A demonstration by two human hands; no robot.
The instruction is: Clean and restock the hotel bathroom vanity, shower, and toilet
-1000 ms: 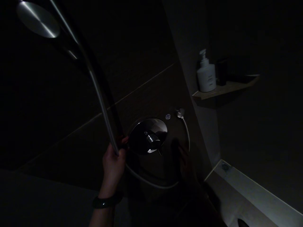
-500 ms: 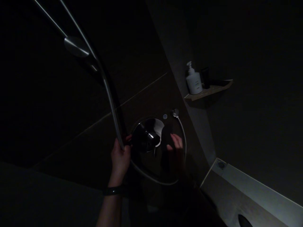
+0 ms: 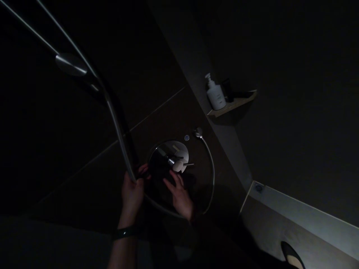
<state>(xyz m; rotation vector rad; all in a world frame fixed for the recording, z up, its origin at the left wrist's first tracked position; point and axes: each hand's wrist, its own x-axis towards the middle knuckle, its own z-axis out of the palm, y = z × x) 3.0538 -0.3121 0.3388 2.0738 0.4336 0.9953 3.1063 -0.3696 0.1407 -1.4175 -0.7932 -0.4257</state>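
Observation:
The room is very dark. My left hand [image 3: 131, 194], with a dark band on the wrist, grips the lower end of a chrome hand shower handle [image 3: 119, 134] whose round head [image 3: 70, 64] points up and left. My right hand [image 3: 179, 194] reaches with fingers spread to the underside of the round chrome mixer valve [image 3: 169, 158] on the tiled wall, just below its lever [image 3: 183, 164]. A pale hose [image 3: 211, 172] loops from a wall outlet [image 3: 198, 132] down under both hands.
A corner shelf [image 3: 234, 104] on the right wall carries a white pump bottle [image 3: 214, 93] and a small dark tube [image 3: 227, 90]. A light ledge [image 3: 303, 216] runs along the lower right. Thin rails cross the upper left.
My right hand has moved left and down from beside the valve to under its lever. The view has shifted, so shelf and valve sit further left. My left hand keeps its grip.

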